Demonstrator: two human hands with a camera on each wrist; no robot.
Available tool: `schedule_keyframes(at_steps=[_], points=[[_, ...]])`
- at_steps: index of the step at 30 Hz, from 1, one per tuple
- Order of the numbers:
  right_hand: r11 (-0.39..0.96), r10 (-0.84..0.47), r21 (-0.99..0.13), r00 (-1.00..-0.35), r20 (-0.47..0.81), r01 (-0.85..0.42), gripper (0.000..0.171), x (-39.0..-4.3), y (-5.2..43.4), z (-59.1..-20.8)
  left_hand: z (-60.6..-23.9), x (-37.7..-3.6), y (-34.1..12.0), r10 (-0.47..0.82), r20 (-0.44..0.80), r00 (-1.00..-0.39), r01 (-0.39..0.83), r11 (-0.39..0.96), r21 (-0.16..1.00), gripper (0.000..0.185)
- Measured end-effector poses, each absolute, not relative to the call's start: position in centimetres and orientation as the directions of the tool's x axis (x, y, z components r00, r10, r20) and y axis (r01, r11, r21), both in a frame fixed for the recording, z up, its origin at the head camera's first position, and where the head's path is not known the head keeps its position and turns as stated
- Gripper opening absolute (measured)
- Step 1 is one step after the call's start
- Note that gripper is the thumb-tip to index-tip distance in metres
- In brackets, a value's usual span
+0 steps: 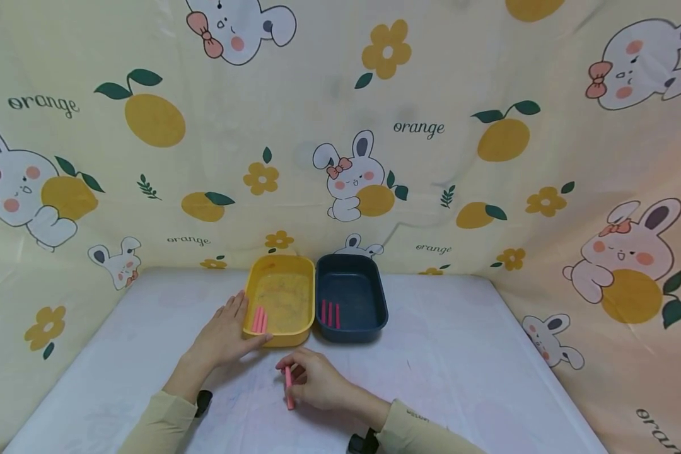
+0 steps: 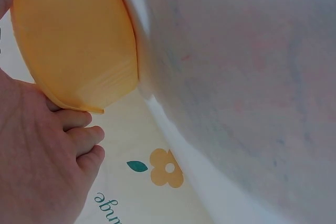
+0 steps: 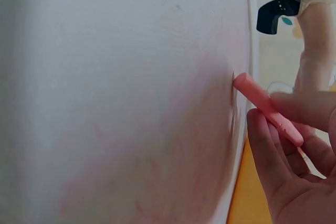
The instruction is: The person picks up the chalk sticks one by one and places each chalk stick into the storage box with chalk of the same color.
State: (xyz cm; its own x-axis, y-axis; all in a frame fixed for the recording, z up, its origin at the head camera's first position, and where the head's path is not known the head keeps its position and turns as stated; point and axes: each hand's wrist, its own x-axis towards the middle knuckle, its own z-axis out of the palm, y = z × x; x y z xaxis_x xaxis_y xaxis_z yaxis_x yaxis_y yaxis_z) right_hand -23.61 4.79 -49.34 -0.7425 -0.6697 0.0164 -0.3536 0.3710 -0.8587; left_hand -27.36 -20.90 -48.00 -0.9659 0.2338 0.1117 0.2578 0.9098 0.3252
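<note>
My right hand [image 1: 312, 381] pinches a pink stick [image 1: 288, 388] just above the white table, in front of the two trays; in the right wrist view the pink stick [image 3: 266, 107] lies between thumb and fingers. My left hand [image 1: 224, 334] rests with straight fingers against the near left side of the yellow tray [image 1: 284, 260], and the left wrist view shows its fingers [image 2: 79, 140] under the yellow tray's wall [image 2: 73, 40]. Two pink sticks [image 1: 259, 320] lie in the yellow tray. Three pink sticks [image 1: 330, 313] lie in the dark blue tray [image 1: 374, 277] beside it.
The white table [image 1: 459, 353] is walled on three sides by a yellow cloth printed with rabbits and oranges [image 1: 420, 126]. Both trays stand side by side at the table's middle back.
</note>
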Motion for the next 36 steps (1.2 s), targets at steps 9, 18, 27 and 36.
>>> schedule_keyframes(at_steps=[9, 18, 27, 36], points=[[0.35, -0.603, -0.87, -0.794, 0.075, -0.348, 0.036, -23.5, 4.7, -49.0, -48.0, -27.5, -21.0, 0.221, 0.084, -0.972, 0.237, 0.915, 0.326, 0.119], [0.275, -0.548, -0.874, -0.812, 0.2, -0.401, 0.03, -23.7, 4.8, -48.6, -47.7, -27.3, -21.0, 0.224, 0.104, -0.969, 0.246, 0.91, 0.334, 0.118], [0.219, -0.465, -0.882, -0.84, 0.281, -0.416, 0.032, -24.3, 4.8, -47.5, -47.6, -27.2, -21.0, 0.236, 0.107, -0.966, 0.258, 0.907, 0.332, 0.117], [0.23, -0.39, -0.901, -0.883, 0.26, -0.367, 0.033, -25.3, 4.6, -46.2, -47.8, -27.3, -20.9, 0.222, 0.091, -0.971, 0.24, 0.91, 0.337, 0.119]])
